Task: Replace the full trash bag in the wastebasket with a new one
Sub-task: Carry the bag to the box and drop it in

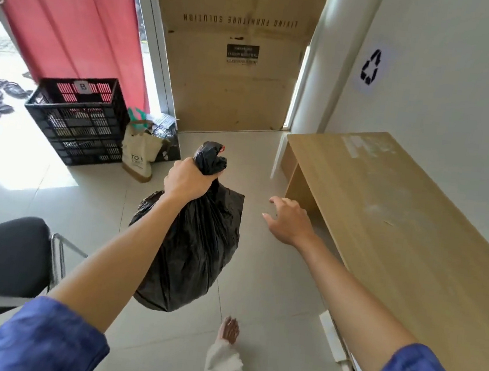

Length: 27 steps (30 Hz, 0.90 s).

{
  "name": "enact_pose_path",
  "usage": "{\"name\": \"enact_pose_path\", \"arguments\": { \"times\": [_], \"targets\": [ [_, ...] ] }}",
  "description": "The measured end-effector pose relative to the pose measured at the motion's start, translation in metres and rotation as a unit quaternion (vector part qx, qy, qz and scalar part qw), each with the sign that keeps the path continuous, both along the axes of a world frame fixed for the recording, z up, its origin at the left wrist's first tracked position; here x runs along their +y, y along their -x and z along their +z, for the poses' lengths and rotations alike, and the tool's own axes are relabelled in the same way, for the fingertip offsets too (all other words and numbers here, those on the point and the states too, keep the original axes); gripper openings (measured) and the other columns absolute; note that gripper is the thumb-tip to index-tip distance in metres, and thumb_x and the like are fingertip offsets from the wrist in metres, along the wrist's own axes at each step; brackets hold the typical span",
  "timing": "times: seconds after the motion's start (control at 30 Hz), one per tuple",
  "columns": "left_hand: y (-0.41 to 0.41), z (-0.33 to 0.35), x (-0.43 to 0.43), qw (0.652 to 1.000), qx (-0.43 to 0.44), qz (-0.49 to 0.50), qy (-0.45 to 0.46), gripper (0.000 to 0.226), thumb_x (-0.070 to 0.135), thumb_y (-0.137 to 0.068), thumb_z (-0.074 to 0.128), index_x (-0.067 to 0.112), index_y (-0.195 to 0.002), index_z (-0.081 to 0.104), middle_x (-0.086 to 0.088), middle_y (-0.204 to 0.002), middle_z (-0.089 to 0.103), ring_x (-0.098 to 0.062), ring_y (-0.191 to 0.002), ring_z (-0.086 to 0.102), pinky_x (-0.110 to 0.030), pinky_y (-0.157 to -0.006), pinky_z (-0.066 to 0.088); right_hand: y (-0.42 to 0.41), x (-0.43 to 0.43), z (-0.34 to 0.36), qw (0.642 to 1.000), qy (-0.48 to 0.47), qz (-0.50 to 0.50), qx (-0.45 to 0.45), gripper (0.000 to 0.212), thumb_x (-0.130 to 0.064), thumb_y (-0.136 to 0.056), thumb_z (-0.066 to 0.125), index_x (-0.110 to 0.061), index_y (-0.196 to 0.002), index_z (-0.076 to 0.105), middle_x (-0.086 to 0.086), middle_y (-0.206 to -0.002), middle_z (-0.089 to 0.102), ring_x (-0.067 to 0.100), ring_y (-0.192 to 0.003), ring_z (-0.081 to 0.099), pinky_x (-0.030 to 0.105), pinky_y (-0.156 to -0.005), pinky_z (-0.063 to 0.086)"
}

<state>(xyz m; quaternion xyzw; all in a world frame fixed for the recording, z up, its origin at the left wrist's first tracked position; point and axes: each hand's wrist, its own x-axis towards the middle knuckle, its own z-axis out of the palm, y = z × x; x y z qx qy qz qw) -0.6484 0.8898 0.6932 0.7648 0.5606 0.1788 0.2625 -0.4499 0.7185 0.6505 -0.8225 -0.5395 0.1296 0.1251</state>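
Risks first. I have the full trash bag hanging from the left hand alone, the fingers wrapped tight round the gathered neck just below the knot. The whole load sits on that one bunch of thin plastic. If the film stretches or the grip slides toward the knot, I judge the bag could drop to the tiled floor and split. It swings free above the floor, near my bare foot; a stride into it could set it swinging or snag it. A chair stands close on the left and the wooden desk close on the right, so the passage is narrow and a corner could catch the film.

Right hand: empty, fingers spread and loosely curled, held out over the floor beside the desk edge. It touches nothing.

Look of the bag: black, glossy, deeply creased, bulging at the middle, top twisted into a knot with a small red bit showing at it. No tear or leak visible from this side.

No wastebasket or fresh liner in view, so I judge the relining step not yet done.
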Motion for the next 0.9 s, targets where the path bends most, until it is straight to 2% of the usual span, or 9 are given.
{"name": "enact_pose_path", "arguments": {
  "times": [0.1, 0.23, 0.53, 0.73, 0.9],
  "targets": [
    [-0.030, -0.016, 0.060, 1.000, 0.015, 0.011, 0.012, 0.061, 0.080, -0.076, 0.062, 0.022, -0.094, 0.059, 0.002, -0.082, 0.050, -0.025, -0.085, 0.051, -0.036, -0.073, 0.045, -0.031, 0.067, -0.015, 1.000, 0.020, 0.012, -0.020, 0.053, -0.043, -0.100, 0.053, -0.013, -0.143, 0.051, 0.014, -0.140, 0.060, 0.035, -0.129, 0.054, 0.047, -0.102, 0.044],
    [-0.076, -0.021, 0.132, 0.999, 0.031, 0.000, 0.029, 0.067, 0.079, -0.078, 0.062, 0.016, -0.098, 0.069, -0.004, -0.093, 0.066, -0.027, -0.081, 0.058, -0.035, -0.070, 0.047, -0.080, 0.154, -0.022, 0.998, 0.054, 0.025, -0.033, 0.052, -0.041, -0.100, 0.051, -0.012, -0.144, 0.049, 0.014, -0.139, 0.060, 0.036, -0.128, 0.053, 0.047, -0.101, 0.044],
    [-0.206, -0.024, 0.296, 0.998, 0.026, -0.044, 0.022, 0.058, 0.076, -0.080, 0.062, 0.019, -0.089, 0.067, -0.003, -0.087, 0.068, -0.029, -0.080, 0.066, -0.036, -0.069, 0.054, -0.188, 0.322, -0.024, 0.998, 0.055, -0.002, -0.015, 0.057, -0.042, -0.101, 0.053, -0.012, -0.148, 0.046, 0.014, -0.144, 0.057, 0.036, -0.133, 0.050, 0.049, -0.103, 0.046],
    [-0.309, -0.037, 0.434, 0.995, -0.014, -0.074, 0.071, 0.058, 0.079, -0.073, 0.066, 0.023, -0.089, 0.066, 0.005, -0.082, 0.066, -0.022, -0.082, 0.066, -0.038, -0.075, 0.059, -0.282, 0.433, -0.029, 0.997, 0.042, -0.056, -0.017, 0.058, -0.046, -0.100, 0.055, -0.018, -0.150, 0.047, 0.009, -0.145, 0.058, 0.034, -0.134, 0.051, 0.049, -0.104, 0.049],
    [-0.402, -0.039, 0.533, 0.983, -0.019, -0.129, 0.127, 0.074, 0.087, -0.059, 0.069, 0.023, -0.096, 0.069, 0.005, -0.087, 0.069, -0.019, -0.085, 0.067, -0.036, -0.076, 0.059, -0.363, 0.506, -0.026, 0.989, 0.031, -0.143, 0.012, 0.060, -0.046, -0.100, 0.054, -0.018, -0.152, 0.044, 0.011, -0.148, 0.054, 0.034, -0.135, 0.049, 0.051, -0.105, 0.047]
  ]
}}
